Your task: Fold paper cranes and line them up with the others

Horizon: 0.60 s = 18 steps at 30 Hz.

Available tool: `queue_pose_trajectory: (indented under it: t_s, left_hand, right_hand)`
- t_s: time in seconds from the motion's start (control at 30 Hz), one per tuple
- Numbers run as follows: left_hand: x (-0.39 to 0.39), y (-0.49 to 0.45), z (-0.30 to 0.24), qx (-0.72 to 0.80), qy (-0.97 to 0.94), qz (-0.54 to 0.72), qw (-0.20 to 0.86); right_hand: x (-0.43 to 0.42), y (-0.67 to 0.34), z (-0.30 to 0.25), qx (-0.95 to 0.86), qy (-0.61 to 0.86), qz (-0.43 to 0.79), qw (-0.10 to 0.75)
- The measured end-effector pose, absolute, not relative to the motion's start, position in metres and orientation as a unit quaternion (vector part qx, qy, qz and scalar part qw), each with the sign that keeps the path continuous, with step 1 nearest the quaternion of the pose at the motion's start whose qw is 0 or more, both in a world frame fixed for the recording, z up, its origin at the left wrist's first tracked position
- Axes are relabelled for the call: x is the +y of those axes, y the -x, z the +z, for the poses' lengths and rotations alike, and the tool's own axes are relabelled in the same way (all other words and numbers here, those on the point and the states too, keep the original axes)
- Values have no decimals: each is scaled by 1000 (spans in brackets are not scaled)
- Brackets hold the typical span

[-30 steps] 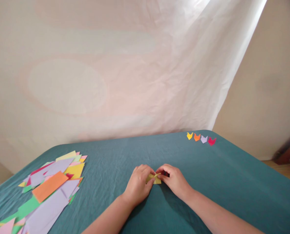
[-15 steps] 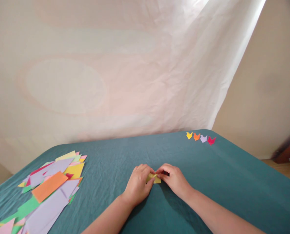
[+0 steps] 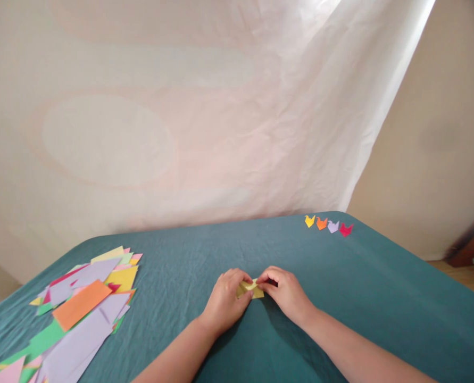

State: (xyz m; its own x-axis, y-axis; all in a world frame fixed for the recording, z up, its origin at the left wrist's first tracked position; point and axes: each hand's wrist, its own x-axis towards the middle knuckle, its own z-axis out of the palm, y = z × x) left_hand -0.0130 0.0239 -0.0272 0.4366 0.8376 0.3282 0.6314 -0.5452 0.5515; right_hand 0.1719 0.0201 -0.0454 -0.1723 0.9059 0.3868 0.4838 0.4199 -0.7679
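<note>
A small folded piece of yellow paper point(image 3: 251, 289) lies on the teal tablecloth point(image 3: 340, 298) near the table's middle. My left hand point(image 3: 225, 300) pinches its left side with curled fingers. My right hand point(image 3: 282, 291) pinches its right side, thumb and fingertips pressed on the fold. Both hands rest low on the cloth, their fingertips almost meeting over the paper, most of which they hide.
A loose heap of coloured paper sheets point(image 3: 81, 308) covers the table's left side. At the far right edge stands a row of small folded paper figures point(image 3: 327, 225), yellow, orange, lilac and red. A white creased backdrop point(image 3: 181, 117) hangs behind the table.
The hands have stayed in place. The fingers have shifted slightly on the yellow paper, pressing it a little tighter.
</note>
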Motion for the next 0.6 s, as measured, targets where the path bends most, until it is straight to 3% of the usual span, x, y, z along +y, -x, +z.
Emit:
queue_pose_trajectory:
  t_s: [0.43, 0.6]
  left_hand:
    - [29, 17, -24, 443, -815, 282, 244]
    - [41, 34, -19, 426, -802, 251, 335]
  right_hand:
    - [21, -172, -49, -769, 442, 209, 411]
    - [19, -172, -48, -764, 444, 212, 417]
